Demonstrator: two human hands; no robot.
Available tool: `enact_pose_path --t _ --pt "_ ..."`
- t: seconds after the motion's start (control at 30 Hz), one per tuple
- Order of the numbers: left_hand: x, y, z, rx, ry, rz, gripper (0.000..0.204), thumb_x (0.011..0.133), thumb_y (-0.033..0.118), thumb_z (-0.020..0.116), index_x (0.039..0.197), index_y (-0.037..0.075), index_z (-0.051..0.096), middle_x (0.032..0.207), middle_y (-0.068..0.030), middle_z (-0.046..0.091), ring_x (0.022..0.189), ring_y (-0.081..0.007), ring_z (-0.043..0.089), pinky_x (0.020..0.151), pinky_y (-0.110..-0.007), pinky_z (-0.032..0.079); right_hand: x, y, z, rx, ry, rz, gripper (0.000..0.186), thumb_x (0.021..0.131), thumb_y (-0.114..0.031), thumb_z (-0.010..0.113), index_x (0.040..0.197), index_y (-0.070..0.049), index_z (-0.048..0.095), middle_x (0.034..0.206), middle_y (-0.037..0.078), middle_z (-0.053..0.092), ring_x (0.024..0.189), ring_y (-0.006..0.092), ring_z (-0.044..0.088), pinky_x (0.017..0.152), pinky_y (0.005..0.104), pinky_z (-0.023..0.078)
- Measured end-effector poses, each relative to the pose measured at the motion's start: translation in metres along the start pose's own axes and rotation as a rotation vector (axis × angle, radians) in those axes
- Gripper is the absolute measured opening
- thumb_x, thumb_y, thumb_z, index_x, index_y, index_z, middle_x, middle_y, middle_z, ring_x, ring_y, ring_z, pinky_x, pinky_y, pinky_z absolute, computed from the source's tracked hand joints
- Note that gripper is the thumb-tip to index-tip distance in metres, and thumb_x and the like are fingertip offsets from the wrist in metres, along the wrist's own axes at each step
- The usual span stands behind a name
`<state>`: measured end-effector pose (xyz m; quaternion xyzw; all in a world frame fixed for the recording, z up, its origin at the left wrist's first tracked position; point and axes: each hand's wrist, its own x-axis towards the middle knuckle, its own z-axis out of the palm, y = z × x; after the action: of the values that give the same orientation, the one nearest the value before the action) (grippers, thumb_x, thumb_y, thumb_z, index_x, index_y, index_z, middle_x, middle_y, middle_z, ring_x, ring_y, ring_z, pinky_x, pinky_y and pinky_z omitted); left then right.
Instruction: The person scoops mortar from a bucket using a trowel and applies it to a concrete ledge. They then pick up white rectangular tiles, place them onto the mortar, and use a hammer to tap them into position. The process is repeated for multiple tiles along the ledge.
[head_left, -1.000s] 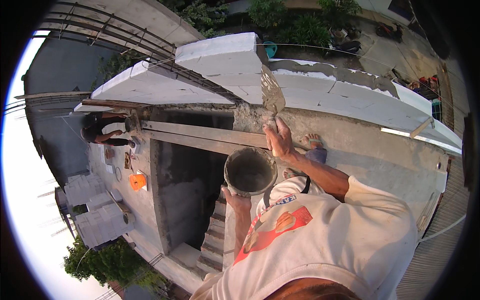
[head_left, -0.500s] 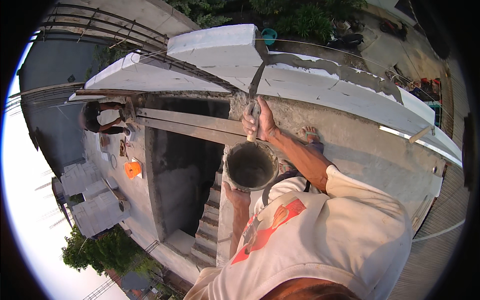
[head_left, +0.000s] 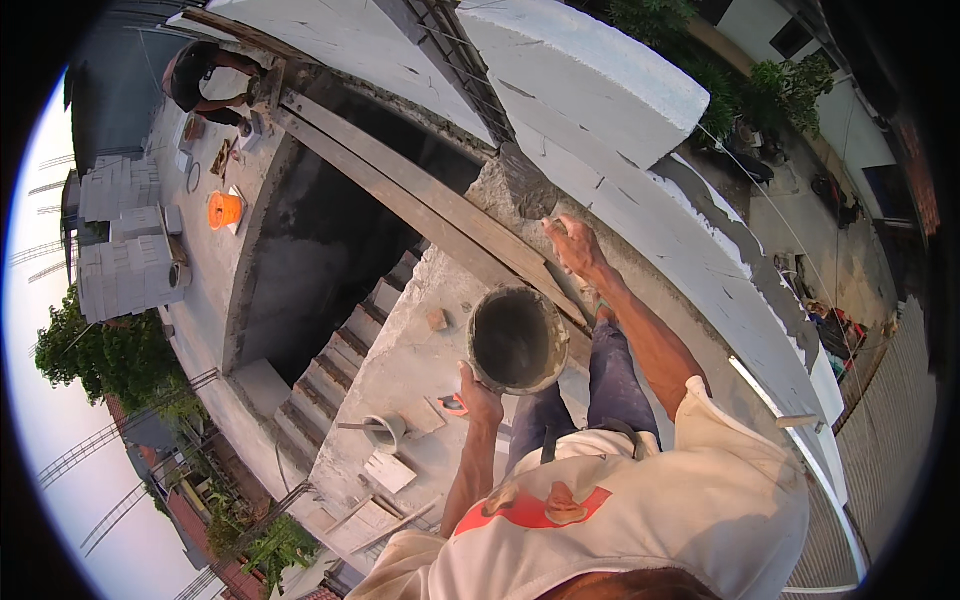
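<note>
A round bucket [head_left: 517, 340] with wet grey mortar inside is in front of my body, its mouth facing up. My left hand [head_left: 482, 398] grips its lower left side. My right hand [head_left: 575, 248], beyond the bucket, is closed around the handle of a trowel. The trowel's grey blade [head_left: 524, 182] is low beside the white block wall [head_left: 590, 150], near the foot of a bar-reinforced post. From this angle I cannot tell whether the blade touches the wall or the ledge.
Wooden planks [head_left: 420, 200] span a dark floor opening with concrete stairs [head_left: 345, 350]. Far left, a person [head_left: 195, 80] bends over near an orange bucket [head_left: 225, 210] and stacked white blocks [head_left: 125, 270]. Nearer, a grey pail [head_left: 383, 432] stands on the slab. Mortar [head_left: 715, 215] tops the right-hand wall.
My view has turned and shifted, showing more slab at lower left. The trowel, upright at the block joint before, is now lower by the wall's base. The bucket stays in my left hand.
</note>
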<state>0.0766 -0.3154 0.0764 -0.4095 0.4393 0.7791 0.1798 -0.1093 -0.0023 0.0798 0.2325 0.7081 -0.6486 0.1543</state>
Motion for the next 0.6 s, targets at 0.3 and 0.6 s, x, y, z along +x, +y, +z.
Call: enact_pose_path --t 0.3,0.6 --pt "0.002 -0.061 -0.005 -0.047 0.105 0.002 0.074 0.110 0.062 0.036 0.152 0.004 0.049 0.153 -0.0130 0.058 0.141 -0.0307 0.054 0.118 -0.049 0.042 0.122 -0.068 -0.027 0.112 -0.005 -0.231 0.051 0.103 -0.050 0.066 0.095 0.001 0.066 0.063 0.004 0.058 0.045 0.0104 0.053 0.039 0.0294 0.042" --pt "0.009 -0.086 0.008 -0.122 0.119 -0.012 0.073 0.111 0.059 0.036 0.155 0.002 0.047 0.156 -0.0131 0.054 0.144 -0.0298 0.050 0.122 -0.047 0.036 0.007 0.016 -0.092 0.233 0.137 -0.243 0.036 0.105 -0.038 0.067 0.094 -0.003 0.067 0.064 0.000 0.057 0.048 0.0071 0.050 0.044 0.0262 0.040"
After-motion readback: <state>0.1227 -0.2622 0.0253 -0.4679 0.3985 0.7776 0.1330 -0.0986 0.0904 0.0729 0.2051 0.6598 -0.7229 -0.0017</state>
